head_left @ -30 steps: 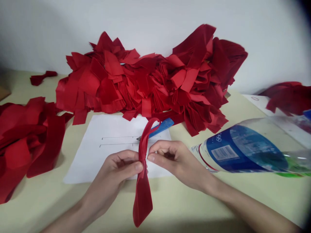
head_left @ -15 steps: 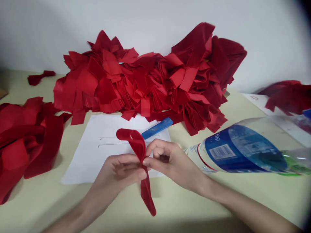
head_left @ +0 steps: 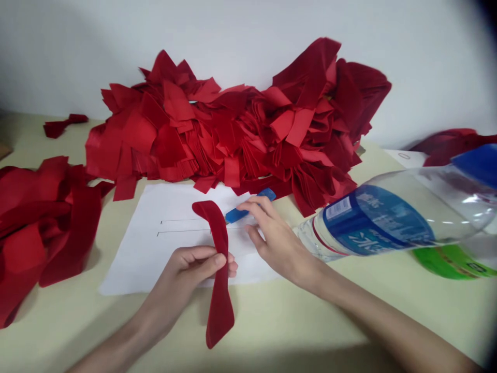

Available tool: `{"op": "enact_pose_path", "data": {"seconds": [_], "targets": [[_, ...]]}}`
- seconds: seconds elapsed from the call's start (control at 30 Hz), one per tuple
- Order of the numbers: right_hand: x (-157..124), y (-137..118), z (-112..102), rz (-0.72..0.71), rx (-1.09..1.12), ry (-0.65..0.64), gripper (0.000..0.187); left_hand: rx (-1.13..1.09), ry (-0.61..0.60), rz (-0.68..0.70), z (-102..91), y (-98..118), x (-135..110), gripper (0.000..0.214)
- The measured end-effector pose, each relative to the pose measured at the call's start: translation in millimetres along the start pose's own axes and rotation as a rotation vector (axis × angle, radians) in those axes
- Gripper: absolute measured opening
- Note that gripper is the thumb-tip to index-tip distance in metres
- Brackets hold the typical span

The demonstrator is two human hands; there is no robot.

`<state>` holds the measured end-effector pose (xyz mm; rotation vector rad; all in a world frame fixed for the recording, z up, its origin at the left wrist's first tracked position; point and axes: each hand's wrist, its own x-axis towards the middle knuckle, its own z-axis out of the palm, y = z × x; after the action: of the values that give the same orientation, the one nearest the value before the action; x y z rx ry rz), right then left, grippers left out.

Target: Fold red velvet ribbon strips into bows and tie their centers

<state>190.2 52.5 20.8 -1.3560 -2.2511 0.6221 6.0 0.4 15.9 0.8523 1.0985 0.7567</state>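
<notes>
My left hand (head_left: 198,272) pinches the middle of a red velvet ribbon strip (head_left: 220,295), folded in a bow-like shape, its upper end curling left and its lower end hanging toward me. Fingers apart, my right hand (head_left: 274,241) reaches over a blue box cutter (head_left: 236,215); its fingertips are at the cutter's near side, and whether they touch it I cannot tell. The cutter rests on a white paper sheet (head_left: 132,259) with ruled black lines. Part of the cutter is hidden behind my fingers.
Behind the paper lies a large heap of red ribbon pieces (head_left: 240,134) against the wall. Loose red ribbon (head_left: 70,228) lies at the left. A clear plastic bottle (head_left: 376,217) with a blue label lies by my right arm, near a green-labelled bottle (head_left: 446,261).
My right hand has let go of the ribbon and moved right to the box cutter. The ribbon has turned in my left hand. The blue-labelled bottle has rolled, exposing the green-labelled one.
</notes>
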Motion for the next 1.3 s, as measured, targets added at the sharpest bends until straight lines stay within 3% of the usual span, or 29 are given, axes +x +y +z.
{"op": "enact_pose_path", "data": {"seconds": [0.07,0.17,0.23,0.33,0.4,0.63,0.77,0.87,0.97,1.03,1.2,1.3], "targets": [[2.0,5.4,4.2,-0.063,-0.150,0.009,0.052,0.021,0.009,0.003,-0.4,-1.0,0.0,0.022],[4.2,9.7,7.5,-0.103,-0.272,-0.079,0.062,0.033,0.012,0.003,-1.0,-1.2,-0.8,0.023],[4.4,9.8,7.5,-0.102,-0.323,-0.102,0.054,0.037,0.013,0.005,-1.5,-1.3,-1.0,0.024],[2.5,7.3,5.1,-0.105,-0.348,-0.046,0.028,0.041,0.034,-0.012,-3.0,-1.3,0.3,0.024],[0.4,5.6,3.0,-0.156,-0.293,-0.036,0.020,0.045,0.068,-0.023,-4.1,-0.3,1.9,0.024],[-4.8,6.2,-0.2,-0.265,-0.142,-0.136,0.022,0.256,0.202,0.091,-5.2,6.9,1.8,0.029],[-6.4,8.0,1.5,-0.285,-0.067,-0.139,0.019,0.302,0.197,0.084,-6.6,5.4,0.3,0.031],[-6.9,9.7,0.3,-0.285,0.048,-0.060,0.017,0.309,0.188,0.072,-9.1,3.1,1.0,0.030],[-6.2,12.8,-3.0,-0.246,0.209,0.117,0.011,0.262,0.242,0.067,-10.3,4.4,0.7,0.029],[-4.6,16.1,-3.8,-0.214,0.217,0.155,0.012,0.177,0.205,0.054,-8.3,7.9,-1.2,0.028],[-0.3,22.1,3.3,-0.200,-0.026,0.028,0.028,-0.107,-0.080,0.009,-0.6,14.6,-6.2,0.022],[-3.7,11.5,3.3,-0.224,0.026,0.036,0.036,-0.174,-0.098,0.023,-1.6,11.3,-5.7,0.020]]}}
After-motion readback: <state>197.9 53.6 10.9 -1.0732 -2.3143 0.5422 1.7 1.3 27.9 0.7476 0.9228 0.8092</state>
